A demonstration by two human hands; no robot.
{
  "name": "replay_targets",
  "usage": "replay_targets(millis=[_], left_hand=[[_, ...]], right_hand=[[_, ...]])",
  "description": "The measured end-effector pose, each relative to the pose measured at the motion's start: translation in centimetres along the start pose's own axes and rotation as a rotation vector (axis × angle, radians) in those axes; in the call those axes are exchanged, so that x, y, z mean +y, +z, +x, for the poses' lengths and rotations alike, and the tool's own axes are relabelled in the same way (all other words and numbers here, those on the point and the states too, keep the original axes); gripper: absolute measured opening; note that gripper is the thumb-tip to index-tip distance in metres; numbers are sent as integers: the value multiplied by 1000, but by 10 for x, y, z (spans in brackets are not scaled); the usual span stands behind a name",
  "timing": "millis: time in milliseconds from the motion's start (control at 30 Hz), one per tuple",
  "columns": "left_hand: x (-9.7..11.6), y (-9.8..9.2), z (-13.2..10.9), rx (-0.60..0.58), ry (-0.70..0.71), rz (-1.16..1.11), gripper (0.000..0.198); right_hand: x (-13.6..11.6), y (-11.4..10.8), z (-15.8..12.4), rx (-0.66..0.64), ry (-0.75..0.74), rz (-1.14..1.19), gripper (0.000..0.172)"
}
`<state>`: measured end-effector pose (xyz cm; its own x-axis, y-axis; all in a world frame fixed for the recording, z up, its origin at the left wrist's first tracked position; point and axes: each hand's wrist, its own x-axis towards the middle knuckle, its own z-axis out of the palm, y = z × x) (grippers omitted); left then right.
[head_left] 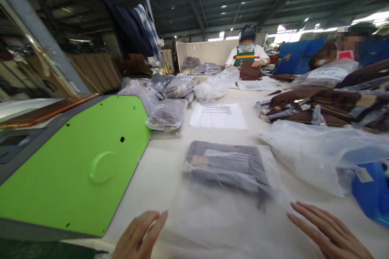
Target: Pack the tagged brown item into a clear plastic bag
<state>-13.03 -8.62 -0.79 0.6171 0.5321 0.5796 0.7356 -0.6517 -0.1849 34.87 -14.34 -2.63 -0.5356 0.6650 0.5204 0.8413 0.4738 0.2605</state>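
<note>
A folded grey garment (227, 164) lies inside a clear plastic bag (209, 210) on the white table (148, 170). The bag's loose end spreads toward me. My left hand (141, 232) is at the bag's near left corner, fingers apart and holding nothing. To the right of the bag is my right hand (328, 230), its fingers stretched out and nothing in it. Neither hand touches the grey garment.
A green machine panel (75, 170) stands at the left. Bagged grey garments (168, 113) and white paper (219, 116) lie beyond. Brown garments (328, 105), plastic bags (310, 149) and a blue item (372, 190) are at the right. Two people are at the back.
</note>
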Motion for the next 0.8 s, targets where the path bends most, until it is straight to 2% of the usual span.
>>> replay_targets(millis=[100, 233, 400, 500, 633, 733, 800], left_hand=[[-19, 18, 23, -28, 83, 53, 67], [-26, 39, 56, -118, 285, 8, 66], [-34, 43, 71, -190, 499, 7, 57], [-38, 39, 71, -267, 599, -35, 54], [-36, 31, 63, -304, 552, -133, 54], [-33, 30, 54, -290, 385, -266, 52], [-30, 32, 51, -265, 264, -445, 43]], right_hand=[[5, 1, -4, 2, -30, -26, 55], [2, 5, 9, -60, -19, -20, 58], [1, 4, 26, -207, -64, 123, 63], [2, 2, 24, -249, -47, 245, 61], [2, 2, 13, -233, 34, 317, 56], [1, 2, 12, -250, 41, 419, 55], [0, 4, 16, -229, 80, 534, 50]])
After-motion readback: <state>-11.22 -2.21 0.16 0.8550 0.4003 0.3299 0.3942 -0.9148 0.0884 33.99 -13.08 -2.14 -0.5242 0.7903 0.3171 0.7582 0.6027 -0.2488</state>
